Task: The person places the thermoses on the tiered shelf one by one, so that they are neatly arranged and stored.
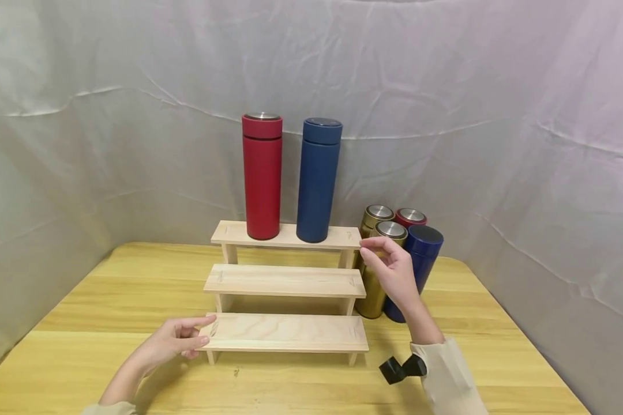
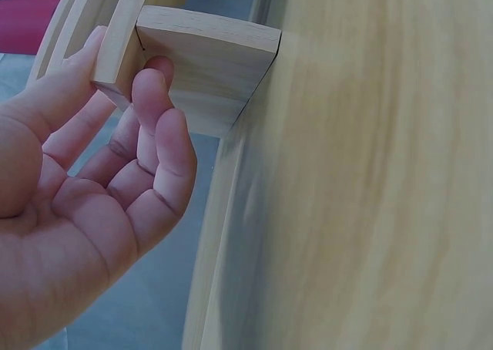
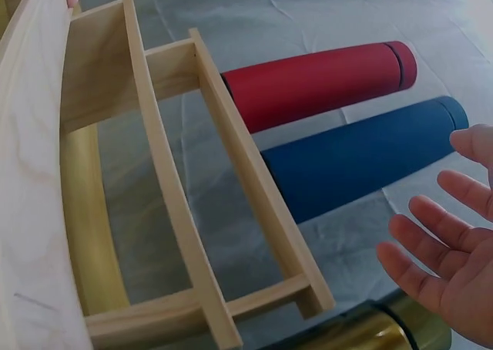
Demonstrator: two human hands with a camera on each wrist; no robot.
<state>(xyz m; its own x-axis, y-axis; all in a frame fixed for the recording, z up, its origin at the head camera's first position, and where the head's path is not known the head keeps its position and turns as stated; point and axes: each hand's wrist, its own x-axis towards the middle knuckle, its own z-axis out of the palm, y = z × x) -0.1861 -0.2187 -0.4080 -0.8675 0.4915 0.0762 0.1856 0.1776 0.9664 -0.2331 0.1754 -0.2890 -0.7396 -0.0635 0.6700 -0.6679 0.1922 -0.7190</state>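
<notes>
A three-tier wooden display stand (image 1: 285, 332) stands in the middle of the table. My left hand (image 1: 171, 340) pinches the left end of its lowest board; in the left wrist view, the thumb (image 2: 81, 65) lies along one face and fingers curl by the other. On the top board, a red thermos bottle (image 1: 262, 178) and a blue thermos bottle (image 1: 319, 181) stand upright, side by side. My right hand (image 1: 391, 271) hovers near that board's right end, in front of the gold bottles. Its fingers (image 3: 431, 250) are loosely spread and hold nothing in the right wrist view.
Right of the stand, a gold bottle (image 1: 372, 288), another gold one (image 1: 378, 212), a red-topped bottle (image 1: 411, 217) and a dark blue bottle (image 1: 426, 248) cluster on the wooden table (image 1: 83, 328). Grey cloth (image 1: 176, 144) hangs behind. A black object (image 1: 402, 369) sits at the right cuff.
</notes>
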